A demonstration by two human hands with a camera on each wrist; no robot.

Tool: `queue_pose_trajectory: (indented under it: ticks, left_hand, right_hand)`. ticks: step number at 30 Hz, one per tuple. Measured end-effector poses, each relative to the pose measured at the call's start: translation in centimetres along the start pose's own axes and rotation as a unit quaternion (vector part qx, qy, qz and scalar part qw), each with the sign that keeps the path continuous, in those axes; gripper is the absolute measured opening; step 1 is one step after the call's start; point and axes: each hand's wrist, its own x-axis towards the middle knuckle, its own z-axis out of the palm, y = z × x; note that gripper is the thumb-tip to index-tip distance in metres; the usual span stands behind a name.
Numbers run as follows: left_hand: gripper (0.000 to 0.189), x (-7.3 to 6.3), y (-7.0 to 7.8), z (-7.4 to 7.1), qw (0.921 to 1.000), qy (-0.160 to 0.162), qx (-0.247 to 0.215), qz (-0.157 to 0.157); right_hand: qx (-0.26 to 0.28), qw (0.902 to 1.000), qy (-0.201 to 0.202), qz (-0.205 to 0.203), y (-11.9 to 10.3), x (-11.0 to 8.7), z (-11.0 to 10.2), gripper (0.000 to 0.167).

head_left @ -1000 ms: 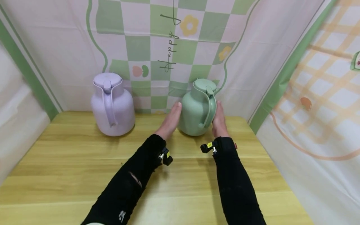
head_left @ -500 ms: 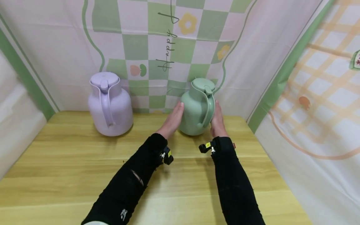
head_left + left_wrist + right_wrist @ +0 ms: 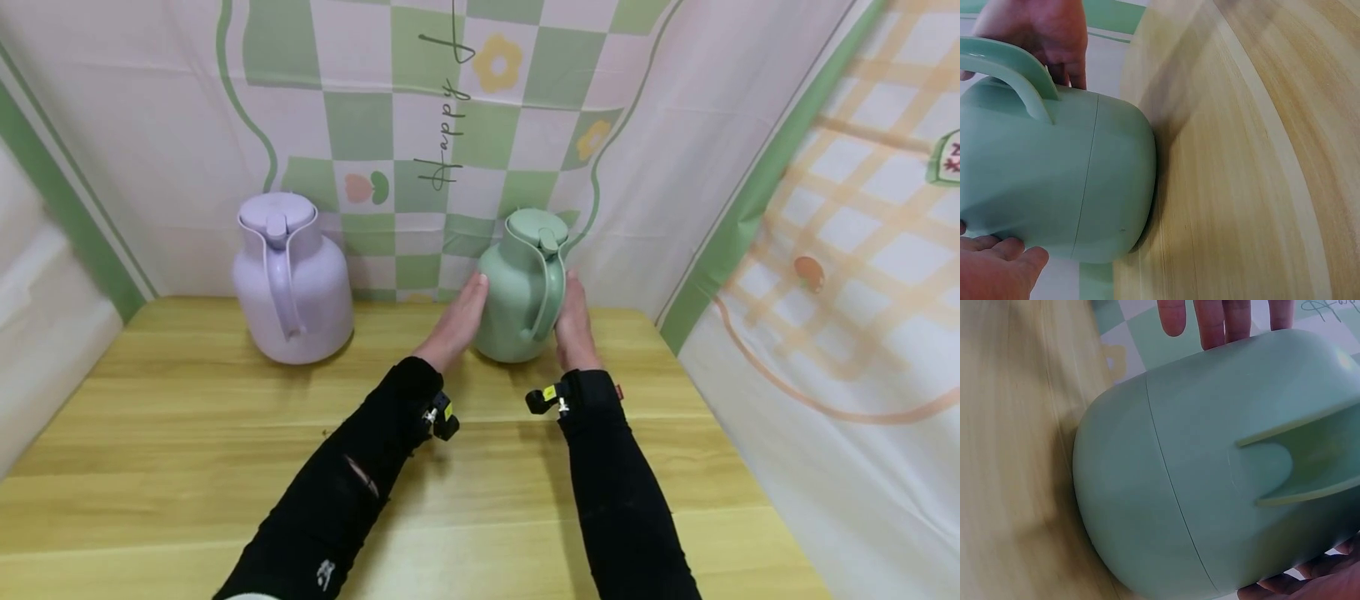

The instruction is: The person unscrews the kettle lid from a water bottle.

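A green thermos jug (image 3: 510, 308) stands on the wooden table, its handle (image 3: 552, 300) turned toward the front right. My left hand (image 3: 459, 321) lies along its left side with the fingers stretched out. On the opposite side my right hand (image 3: 574, 327) rests beside the handle, partly hidden behind it. In the right wrist view the left hand's fingertips (image 3: 1213, 331) reach the jug's wall, and the right hand's fingers (image 3: 1291, 584) lie along the lower side. A lilac thermos jug (image 3: 322, 292) of the same shape stands to the left, untouched.
The wooden tabletop (image 3: 187, 467) stretches forward from the jugs. Behind them hangs a checked green and white cloth (image 3: 427, 125) with lettering. More cloth, with an orange plaid print (image 3: 862, 250), hangs along the right side.
My left hand has moved a little right against the green jug. Then the green jug and my right hand shifted slightly left. The lilac jug stays in place; the whole view drifted slightly.
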Motion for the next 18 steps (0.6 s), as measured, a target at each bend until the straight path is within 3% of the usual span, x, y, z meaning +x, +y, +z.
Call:
queue_pose_trajectory:
  ticks: [18]
  left_hand:
    - [0.07, -1.2, -0.1, -0.5, 0.999, 0.018, 0.025, 0.032]
  right_hand:
    - [0.005, 0.9976, -0.022, -0.065, 0.8, -0.9, 0.3, 0.048]
